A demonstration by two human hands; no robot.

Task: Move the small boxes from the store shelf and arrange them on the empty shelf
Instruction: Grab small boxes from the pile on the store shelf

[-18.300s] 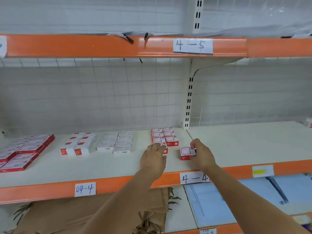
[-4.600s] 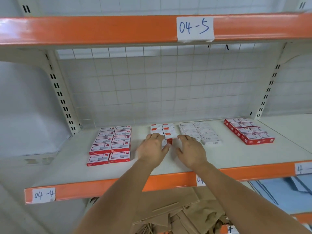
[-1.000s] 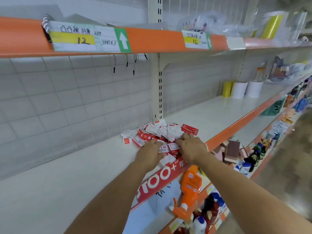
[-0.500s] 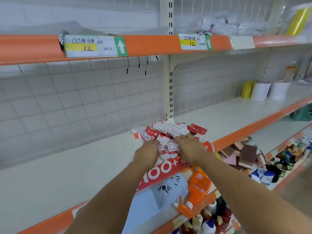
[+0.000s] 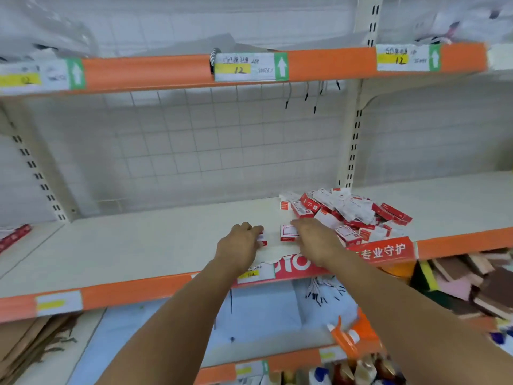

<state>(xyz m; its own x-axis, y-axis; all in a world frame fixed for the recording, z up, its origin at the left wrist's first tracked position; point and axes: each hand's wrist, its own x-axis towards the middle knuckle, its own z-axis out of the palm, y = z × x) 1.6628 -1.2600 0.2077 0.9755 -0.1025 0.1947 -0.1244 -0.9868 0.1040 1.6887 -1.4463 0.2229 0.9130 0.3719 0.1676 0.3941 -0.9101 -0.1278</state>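
A loose heap of small red-and-white boxes (image 5: 347,211) lies on the white shelf (image 5: 138,245) near the upright post. My left hand (image 5: 240,244) is just left of the heap, fingers curled over a small box (image 5: 262,240) that mostly hides under them. My right hand (image 5: 315,240) holds another small red-and-white box (image 5: 288,232) by its right side, thumb and fingers round it. Both boxes sit low over the shelf, a short gap between them.
The shelf's orange front edge (image 5: 125,293) carries a red banner (image 5: 380,252) and price tags. An upper orange shelf (image 5: 152,69) hangs overhead. Below are an orange spray bottle (image 5: 349,337), brown paper (image 5: 30,340) and stacked notebooks (image 5: 477,284).
Both hands have come away leftwards from the heap, each with a small box. The view has swung left and now faces the shelf more squarely.
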